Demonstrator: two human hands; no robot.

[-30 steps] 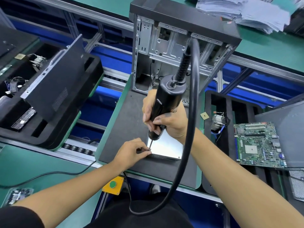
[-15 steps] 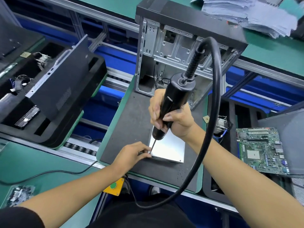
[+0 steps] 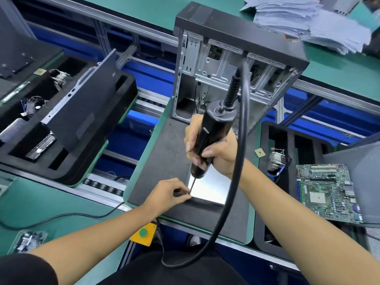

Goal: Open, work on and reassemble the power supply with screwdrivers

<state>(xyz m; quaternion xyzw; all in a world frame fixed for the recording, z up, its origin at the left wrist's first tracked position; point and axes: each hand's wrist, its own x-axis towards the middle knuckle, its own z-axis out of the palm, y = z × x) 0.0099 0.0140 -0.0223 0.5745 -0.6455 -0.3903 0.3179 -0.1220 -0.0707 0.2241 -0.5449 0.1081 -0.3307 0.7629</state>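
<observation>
The power supply [image 3: 213, 188], a shiny metal box, lies flat on a dark grey foam mat [image 3: 164, 157] in front of me. My right hand [image 3: 216, 151] grips a black electric screwdriver [image 3: 209, 136] held nearly upright, its bit tip down at the box's near left corner. A thick black cable [image 3: 236, 182] loops from the tool's top down toward me. My left hand [image 3: 168, 192] rests on the mat beside that corner, its fingertips pinched together at the bit's tip; what they pinch is too small to see.
An open computer case [image 3: 226, 64] stands upright behind the mat. A black foam tray with a case panel [image 3: 82, 108] sits left. A motherboard [image 3: 329, 190] and cooler [image 3: 276, 161] lie right. A yellow button box [image 3: 144, 233] hangs below the bench edge. Papers [image 3: 308, 19] are stacked far right.
The view has shifted slightly. The screwdriver stays at the box's near left corner with my left fingertips at its tip; both hands keep their grips.
</observation>
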